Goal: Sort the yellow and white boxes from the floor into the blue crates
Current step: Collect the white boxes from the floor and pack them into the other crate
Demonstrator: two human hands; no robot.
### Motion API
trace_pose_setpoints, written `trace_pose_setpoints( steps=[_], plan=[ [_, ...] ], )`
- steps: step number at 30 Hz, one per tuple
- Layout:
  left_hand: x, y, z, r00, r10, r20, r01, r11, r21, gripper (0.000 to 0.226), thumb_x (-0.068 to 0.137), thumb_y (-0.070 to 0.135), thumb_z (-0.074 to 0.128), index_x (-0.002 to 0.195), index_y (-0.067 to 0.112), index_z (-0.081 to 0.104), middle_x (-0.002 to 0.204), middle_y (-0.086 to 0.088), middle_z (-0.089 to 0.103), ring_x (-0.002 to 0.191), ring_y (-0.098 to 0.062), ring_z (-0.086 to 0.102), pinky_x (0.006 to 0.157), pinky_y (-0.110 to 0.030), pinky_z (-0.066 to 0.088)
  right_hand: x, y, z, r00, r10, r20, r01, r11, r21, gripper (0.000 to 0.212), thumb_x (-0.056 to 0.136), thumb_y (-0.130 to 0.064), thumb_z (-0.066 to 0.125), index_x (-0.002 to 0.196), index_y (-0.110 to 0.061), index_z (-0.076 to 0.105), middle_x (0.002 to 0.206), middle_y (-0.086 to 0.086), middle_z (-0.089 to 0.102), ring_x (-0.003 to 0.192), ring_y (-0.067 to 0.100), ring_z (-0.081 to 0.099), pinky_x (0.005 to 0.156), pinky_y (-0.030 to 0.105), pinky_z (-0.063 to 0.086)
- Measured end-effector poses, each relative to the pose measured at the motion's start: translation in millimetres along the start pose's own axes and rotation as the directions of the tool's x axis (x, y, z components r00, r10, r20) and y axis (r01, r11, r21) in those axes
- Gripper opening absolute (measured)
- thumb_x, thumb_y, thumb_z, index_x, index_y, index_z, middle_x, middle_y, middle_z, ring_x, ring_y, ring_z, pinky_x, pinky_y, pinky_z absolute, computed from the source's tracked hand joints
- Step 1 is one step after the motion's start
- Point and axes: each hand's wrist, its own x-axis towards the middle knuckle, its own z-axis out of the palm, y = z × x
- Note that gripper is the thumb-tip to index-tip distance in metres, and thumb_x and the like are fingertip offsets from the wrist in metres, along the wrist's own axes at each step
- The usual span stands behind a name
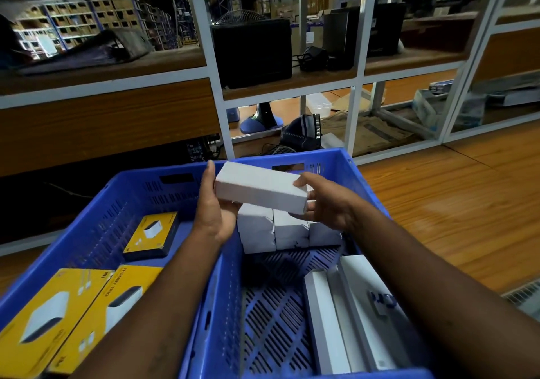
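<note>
Both my hands hold one long white box [260, 187] above the right blue crate [327, 159]. My left hand [214, 206] grips its left end from below and behind. My right hand [327, 200] grips its right end. Under the box, three white boxes [287, 228] stand upright in a row at the far side of that crate. Flat white boxes [350, 314] lie in its near right corner. The left blue crate [96, 226] holds three yellow boxes: two large ones [67, 314] at the near side and a smaller one [152, 235] further back.
A white-framed shelf unit [213, 80] with wooden boards stands just behind the crates, holding dark equipment and cables. Wooden floor [455, 212] stretches to the right of the crates. A fan base and a bag sit on the floor beyond the right crate.
</note>
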Motion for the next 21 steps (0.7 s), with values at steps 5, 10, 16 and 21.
trace_pose_setpoints(
  steps=[5, 10, 16, 21],
  plan=[
    [0.0, -7.5, 2.1, 0.996, 0.081, -0.027, -0.073, 0.975, 0.211, 0.063, 0.096, 0.038, 0.061, 0.152, 0.024, 0.036, 0.136, -0.007, 0.053, 0.12, -0.024, 0.056, 0.082, -0.037, 0.06, -1.1, 0.4, 4.6, 0.993, 0.084, 0.086, -0.09, 0.993, 0.072, 0.032, 0.089, -0.018, 0.057, 0.119, -0.007, 0.059, 0.098, 0.014, 0.065, 0.078, 0.023, 0.068, 0.057, 0.032, 0.059],
    [-1.1, -13.5, 5.0, 0.998, 0.061, 0.016, -0.063, 0.908, 0.414, 0.05, 0.103, 0.039, 0.051, 0.149, 0.026, 0.037, 0.126, -0.005, 0.056, 0.104, -0.017, 0.062, 0.066, -0.028, 0.059, -4.4, 0.5, 4.2, 0.985, 0.1, 0.139, -0.109, 0.992, 0.062, 0.021, 0.093, -0.027, 0.06, 0.107, -0.012, 0.065, 0.087, 0.01, 0.073, 0.072, 0.018, 0.071, 0.058, 0.03, 0.059],
    [2.3, -20.4, 5.3, 0.999, -0.036, -0.009, 0.035, 0.871, 0.49, 0.045, 0.106, 0.04, 0.044, 0.146, 0.018, 0.042, 0.141, -0.012, 0.054, 0.118, -0.031, 0.062, 0.077, -0.041, 0.06, -5.2, 0.7, 4.2, 0.983, 0.082, 0.165, -0.095, 0.993, 0.072, 0.02, 0.092, -0.028, 0.063, 0.101, -0.011, 0.069, 0.088, 0.009, 0.074, 0.072, 0.017, 0.072, 0.056, 0.029, 0.058],
    [2.0, -20.2, 3.7, 0.995, -0.1, 0.023, 0.074, 0.855, 0.513, 0.058, 0.103, 0.045, 0.05, 0.154, 0.024, 0.033, 0.147, -0.009, 0.048, 0.11, -0.032, 0.067, 0.065, -0.033, 0.061, -0.3, 2.1, 1.9, 0.993, 0.074, 0.097, -0.078, 0.996, 0.033, 0.021, 0.09, -0.029, 0.064, 0.104, -0.014, 0.067, 0.093, 0.009, 0.074, 0.077, 0.017, 0.071, 0.06, 0.028, 0.058]
  ],
)
